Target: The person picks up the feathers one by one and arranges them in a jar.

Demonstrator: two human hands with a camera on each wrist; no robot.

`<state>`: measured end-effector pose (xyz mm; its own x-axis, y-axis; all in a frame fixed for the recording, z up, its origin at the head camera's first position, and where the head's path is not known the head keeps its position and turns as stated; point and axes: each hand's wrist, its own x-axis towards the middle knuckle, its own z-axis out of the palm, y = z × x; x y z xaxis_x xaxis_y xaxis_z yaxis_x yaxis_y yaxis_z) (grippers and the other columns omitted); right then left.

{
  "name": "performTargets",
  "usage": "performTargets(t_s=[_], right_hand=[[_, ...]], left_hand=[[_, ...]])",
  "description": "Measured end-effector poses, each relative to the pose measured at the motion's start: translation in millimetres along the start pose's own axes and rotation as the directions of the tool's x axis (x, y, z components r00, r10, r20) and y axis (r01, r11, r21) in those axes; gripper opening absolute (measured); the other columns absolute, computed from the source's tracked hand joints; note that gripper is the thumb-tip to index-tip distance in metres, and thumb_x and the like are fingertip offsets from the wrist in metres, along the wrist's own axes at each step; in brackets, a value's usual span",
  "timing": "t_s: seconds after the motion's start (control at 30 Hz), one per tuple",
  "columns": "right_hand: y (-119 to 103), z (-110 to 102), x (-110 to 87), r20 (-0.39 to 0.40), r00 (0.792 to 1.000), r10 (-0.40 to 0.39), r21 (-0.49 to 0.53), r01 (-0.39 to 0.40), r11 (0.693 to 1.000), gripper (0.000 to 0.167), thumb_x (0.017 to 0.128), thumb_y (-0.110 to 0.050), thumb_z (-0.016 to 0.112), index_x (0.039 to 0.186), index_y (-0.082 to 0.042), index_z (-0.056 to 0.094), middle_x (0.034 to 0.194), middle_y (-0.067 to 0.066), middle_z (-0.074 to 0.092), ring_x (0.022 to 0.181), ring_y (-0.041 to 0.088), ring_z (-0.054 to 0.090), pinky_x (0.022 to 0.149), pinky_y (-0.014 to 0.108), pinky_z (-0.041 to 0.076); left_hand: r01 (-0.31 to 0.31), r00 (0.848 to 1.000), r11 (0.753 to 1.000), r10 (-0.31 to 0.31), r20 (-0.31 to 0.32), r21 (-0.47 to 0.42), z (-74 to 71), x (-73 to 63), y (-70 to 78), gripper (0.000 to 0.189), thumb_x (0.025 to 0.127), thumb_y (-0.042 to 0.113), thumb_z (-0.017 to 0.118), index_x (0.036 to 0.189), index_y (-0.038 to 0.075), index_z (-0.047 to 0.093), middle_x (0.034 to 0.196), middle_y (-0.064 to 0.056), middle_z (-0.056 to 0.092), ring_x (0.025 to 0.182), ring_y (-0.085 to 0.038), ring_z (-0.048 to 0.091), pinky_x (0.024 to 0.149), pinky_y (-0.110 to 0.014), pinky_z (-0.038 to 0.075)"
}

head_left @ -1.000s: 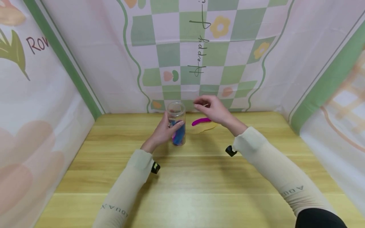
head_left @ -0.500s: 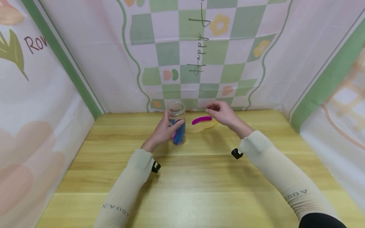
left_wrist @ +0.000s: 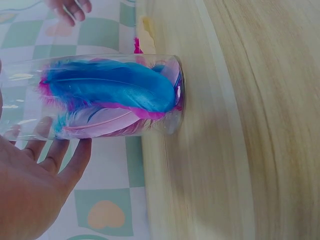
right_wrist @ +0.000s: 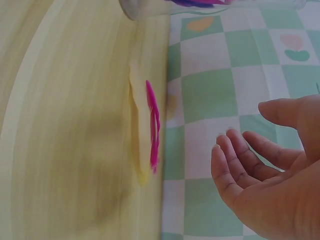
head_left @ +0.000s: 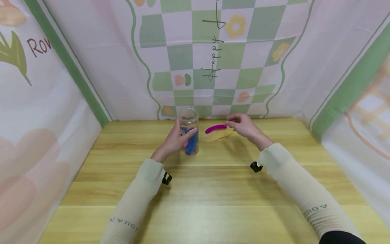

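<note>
My left hand (head_left: 174, 139) grips a clear glass cup (head_left: 189, 118) that stands upright near the table's back edge, thumb across the near side. Inside the cup are several feathers; a blue feather (left_wrist: 115, 85) lies foremost, with pink and magenta ones around it. To the cup's right, a magenta feather (head_left: 216, 128) and a pale yellow feather (head_left: 217, 136) lie side by side on the wood. Just past their right ends hovers my right hand (head_left: 242, 126), above the table. Its fingers are loosely bent, thumb apart, holding nothing in the right wrist view.
The wooden table (head_left: 195, 193) stretches toward me in front of both hands. Behind it hangs a checkered, flower-printed cloth (head_left: 203, 54), close to the back edge. Printed cloth also walls off the left and right sides.
My right hand has moved right and down from beside the cup's mouth to the right ends of the loose feathers. My left hand keeps its grip on the cup.
</note>
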<state>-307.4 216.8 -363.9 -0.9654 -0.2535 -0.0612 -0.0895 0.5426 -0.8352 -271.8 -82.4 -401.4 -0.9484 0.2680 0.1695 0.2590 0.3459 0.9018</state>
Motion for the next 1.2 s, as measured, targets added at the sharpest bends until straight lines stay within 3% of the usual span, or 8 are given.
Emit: performTargets(t_s=[0.33, 0.6, 0.77, 1.0, 1.2], right_hand=[[15, 1, 1.2, -0.012, 0.999, 0.038, -0.017, -0.038, 0.999, 0.044, 0.106, -0.022, 0.058, 0.136, 0.009, 0.053, 0.125, 0.024, 0.058, 0.107, 0.029, 0.057, 0.084, 0.028, 0.054], [35, 4, 6.3, -0.022, 0.997, 0.067, -0.035, -0.068, 0.997, 0.046, 0.106, -0.025, 0.057, 0.139, 0.007, 0.053, 0.129, 0.024, 0.055, 0.119, 0.04, 0.053, 0.099, 0.05, 0.051], [49, 5, 12.5, -0.015, 0.999, 0.041, -0.061, -0.041, 0.997, 0.045, 0.104, -0.014, 0.058, 0.14, 0.01, 0.05, 0.136, 0.029, 0.054, 0.125, 0.042, 0.052, 0.105, 0.051, 0.048], [65, 6, 21.6, 0.064, 0.998, 0.017, -0.028, -0.015, 1.0, 0.052, 0.102, -0.007, 0.058, 0.147, 0.011, 0.041, 0.152, 0.031, 0.041, 0.136, 0.049, 0.044, 0.114, 0.057, 0.039], [77, 9, 30.2, 0.118, 0.991, -0.059, -0.038, 0.064, 0.997, 0.058, 0.094, 0.003, 0.063, 0.146, 0.015, 0.039, 0.151, 0.035, 0.039, 0.137, 0.053, 0.041, 0.116, 0.06, 0.034]], left_hand=[[0.001, 1.0, 1.0, -0.001, 0.005, -0.017, 0.4, -0.1, -1.5, 0.069, 0.099, 0.048, 0.065, 0.15, 0.02, 0.028, 0.139, -0.014, 0.049, 0.13, -0.037, 0.052, 0.104, -0.054, 0.047], [0.006, 1.0, 1.0, -0.006, 0.002, -0.013, 1.1, -0.1, -4.7, 0.07, 0.099, 0.05, 0.065, 0.15, 0.02, 0.027, 0.138, -0.012, 0.05, 0.131, -0.04, 0.051, 0.104, -0.054, 0.048], [0.007, 1.0, 1.0, -0.007, -0.002, -0.007, 0.9, 0.1, -4.6, 0.069, 0.099, 0.05, 0.065, 0.148, 0.019, 0.029, 0.138, -0.012, 0.05, 0.129, -0.04, 0.053, 0.104, -0.054, 0.048], [0.01, 1.0, 1.0, -0.01, -0.006, 0.004, 0.1, 0.1, -3.0, 0.068, 0.098, 0.052, 0.064, 0.147, 0.02, 0.029, 0.139, -0.013, 0.049, 0.125, -0.037, 0.055, 0.104, -0.053, 0.047], [0.015, 1.0, 1.0, -0.014, -0.003, 0.004, 0.1, 0.0, -2.7, 0.069, 0.099, 0.052, 0.064, 0.148, 0.019, 0.029, 0.14, -0.014, 0.048, 0.127, -0.039, 0.054, 0.104, -0.054, 0.047]])
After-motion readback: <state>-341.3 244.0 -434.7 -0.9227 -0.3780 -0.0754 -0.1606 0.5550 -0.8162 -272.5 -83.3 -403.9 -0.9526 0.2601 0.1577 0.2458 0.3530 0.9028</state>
